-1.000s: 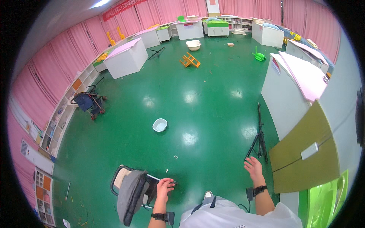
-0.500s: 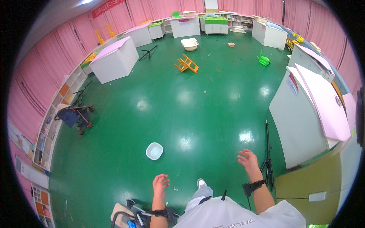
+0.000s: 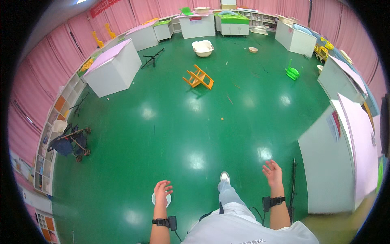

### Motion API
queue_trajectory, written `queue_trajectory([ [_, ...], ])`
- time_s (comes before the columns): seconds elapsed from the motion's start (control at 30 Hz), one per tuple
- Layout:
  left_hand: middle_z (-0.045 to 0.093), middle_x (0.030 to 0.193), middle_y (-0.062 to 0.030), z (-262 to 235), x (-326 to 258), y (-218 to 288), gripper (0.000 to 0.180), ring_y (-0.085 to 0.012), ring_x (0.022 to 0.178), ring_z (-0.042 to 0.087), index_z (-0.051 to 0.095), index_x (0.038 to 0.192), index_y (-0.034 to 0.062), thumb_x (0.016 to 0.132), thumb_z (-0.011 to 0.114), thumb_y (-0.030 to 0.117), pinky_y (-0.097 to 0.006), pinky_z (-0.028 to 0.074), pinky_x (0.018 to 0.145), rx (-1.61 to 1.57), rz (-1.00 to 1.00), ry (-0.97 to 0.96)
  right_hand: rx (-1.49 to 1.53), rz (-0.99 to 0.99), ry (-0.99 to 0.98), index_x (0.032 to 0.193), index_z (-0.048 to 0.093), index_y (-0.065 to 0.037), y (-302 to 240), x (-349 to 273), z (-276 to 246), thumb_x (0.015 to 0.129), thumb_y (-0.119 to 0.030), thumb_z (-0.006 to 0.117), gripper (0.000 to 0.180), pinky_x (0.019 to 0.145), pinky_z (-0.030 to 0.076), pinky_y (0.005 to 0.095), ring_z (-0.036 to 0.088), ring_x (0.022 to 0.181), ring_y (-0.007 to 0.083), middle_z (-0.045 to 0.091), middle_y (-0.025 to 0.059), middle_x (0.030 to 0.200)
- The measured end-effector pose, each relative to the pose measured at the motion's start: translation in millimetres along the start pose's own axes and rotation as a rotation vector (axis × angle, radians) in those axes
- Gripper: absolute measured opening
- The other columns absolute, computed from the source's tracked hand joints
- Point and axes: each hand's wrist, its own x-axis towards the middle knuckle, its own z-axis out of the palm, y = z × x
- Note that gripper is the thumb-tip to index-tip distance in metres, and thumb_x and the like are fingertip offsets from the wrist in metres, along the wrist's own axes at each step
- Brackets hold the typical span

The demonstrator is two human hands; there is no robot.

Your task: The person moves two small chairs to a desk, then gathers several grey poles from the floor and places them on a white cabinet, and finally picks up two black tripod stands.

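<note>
My left hand is held out in front of me with its fingers apart and nothing in it. Below it on the floor lies a small white basin, mostly hidden behind that hand and wrist. To the right, my right hand is raised, empty, with loosely spread fingers. A black tripod stands just right of it. Each wrist wears a black strap with a small box. My foot in a white shoe is stretched forward on the green floor.
Ahead, an orange wooden chair lies tipped over. Beyond it stand a cream tub and a small bowl. A green chair is at the far right. A folded stroller stands left; a white cabinet rises close on my right.
I have stepped forward: the chair, tub and cabinets are nearer. The white basin has slid down the view and behind my left hand. Both hands stay raised and empty.
</note>
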Motion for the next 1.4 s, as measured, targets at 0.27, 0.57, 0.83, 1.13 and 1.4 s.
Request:
queue_trajectory([
  [0.27,0.061,0.101,-0.0086,69.1,181.9,91.1,0.02,-0.0187,0.08,0.059,0.054,0.102,0.0078,0.087,0.053,0.02,-0.031,0.048,0.061,-0.068,0.008,0.195,-0.139,0.139,-0.216,0.12,0.043,-0.002,-21.4,241.9,259.4,0.088,-0.022,0.043,0.037,0.078,0.05,0.0384,0.058,0.094,0.0279,0.055,0.0152,0.115],
  [0.57,0.06,0.108,-0.0097,136.5,469.2,217.9,0.021,-0.0178,0.084,0.059,0.054,0.104,0.0065,0.089,0.051,0.021,-0.03,0.049,0.063,-0.094,0.152,0.185,-0.234,0.133,-0.434,0.117,0.046,-0.002,21.3,454.4,550.8,0.09,-0.02,0.041,0.033,0.078,0.049,0.0378,0.059,0.094,0.0253,0.057,0.0149,0.111],
  [0.83,0.061,0.105,-0.0073,210.5,763.3,390.1,0.022,-0.0147,0.083,0.058,0.055,0.103,0.0067,0.091,0.049,0.024,-0.029,0.049,0.063,-0.024,0.165,0.013,-0.312,0.074,-0.386,0.114,0.05,-0.004,27.1,604.0,782.6,0.089,-0.023,0.044,0.032,0.081,0.048,0.0344,0.058,0.096,0.0234,0.058,0.0135,0.111],
  [1.13,0.061,0.103,-0.005,227.5,1054.5,521.3,0.02,-0.0133,0.085,0.057,0.056,0.101,0.008,0.09,0.049,0.023,-0.027,0.048,0.063,0.006,0.175,0.079,-0.241,0.046,-0.341,0.116,0.048,-0.003,58.4,819.6,987.4,0.088,-0.024,0.046,0.034,0.082,0.047,0.0353,0.058,0.095,0.0235,0.058,0.013,0.111],
  [1.4,0.061,0.103,-0.0051,197.8,1265.9,644.7,0.022,-0.0138,0.083,0.057,0.055,0.102,0.0087,0.089,0.052,0.026,-0.028,0.048,0.062,-0.045,0.183,0.306,-0.23,0.159,-0.388,0.115,0.05,-0.004,106.3,1016.1,1239.5,0.09,-0.024,0.045,0.033,0.081,0.047,0.0356,0.058,0.095,0.0237,0.059,0.012,0.109],
])
